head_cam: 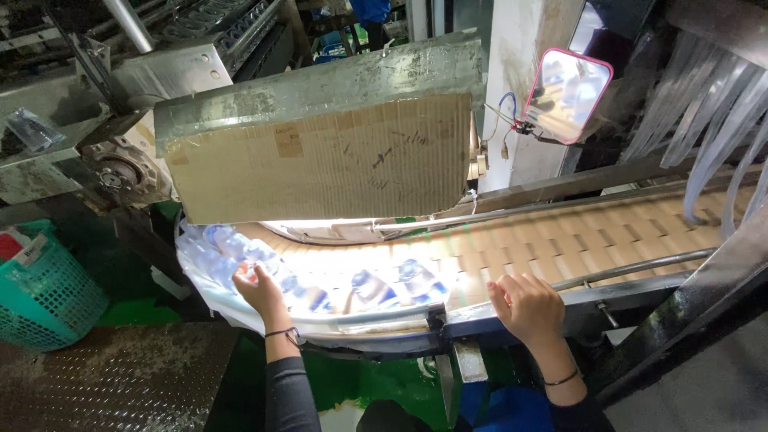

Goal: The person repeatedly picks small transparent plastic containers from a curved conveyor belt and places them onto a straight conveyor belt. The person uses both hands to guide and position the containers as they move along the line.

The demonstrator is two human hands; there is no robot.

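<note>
Left hand (pixel 258 290) open on bottles (pixel 264 260) at conveyor's (pixel 560 240) curved end; right hand (pixel 526 306) open, resting on near rail (pixel 512 310).

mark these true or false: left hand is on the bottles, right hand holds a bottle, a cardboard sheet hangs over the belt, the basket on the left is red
1. The left hand touches the clear bottles on the lit conveyor. True.
2. The right hand holds a bottle. False: it rests on the conveyor's edge rail, holding nothing.
3. A cardboard sheet hangs above the conveyor. True.
4. The basket on the left is red. False: it is teal green.
</note>
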